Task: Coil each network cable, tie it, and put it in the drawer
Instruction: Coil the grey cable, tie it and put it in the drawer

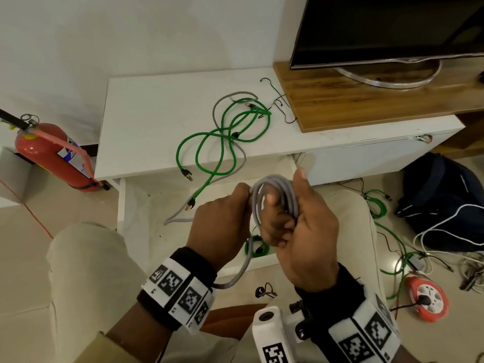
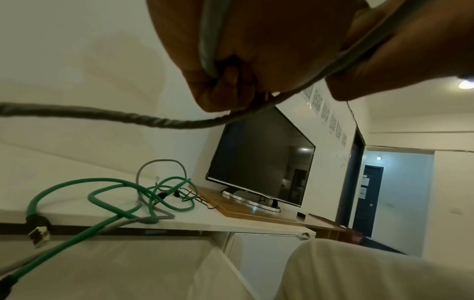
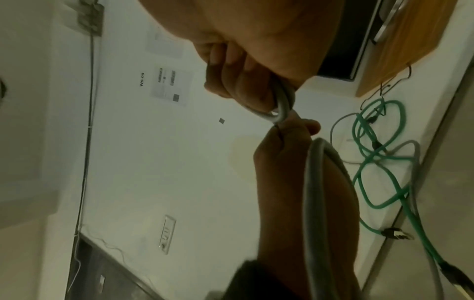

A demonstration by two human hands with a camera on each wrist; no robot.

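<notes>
A grey network cable coil (image 1: 277,192) is held up over the open white drawer (image 1: 157,205). My right hand (image 1: 306,205) grips the coil, fingers curled through its loops (image 3: 282,105) and thumb up. My left hand (image 1: 235,203) pinches a strand at the coil's left side (image 2: 210,40). The grey tail (image 1: 243,268) hangs in a loop under my left wrist. A small green coil (image 1: 258,247) lies in the drawer. On the white cabinet top (image 1: 146,106), a loose green cable (image 1: 225,137) lies tangled with another grey cable (image 1: 230,98). Thin black wire ties (image 1: 282,106) lie beside them.
A TV (image 1: 379,30) stands on a wooden board (image 1: 366,100) at the back right. A red fire extinguisher (image 1: 52,155) stands at the left. On the floor at right are a dark backpack (image 1: 440,195), loose cables and an orange cable reel (image 1: 427,299).
</notes>
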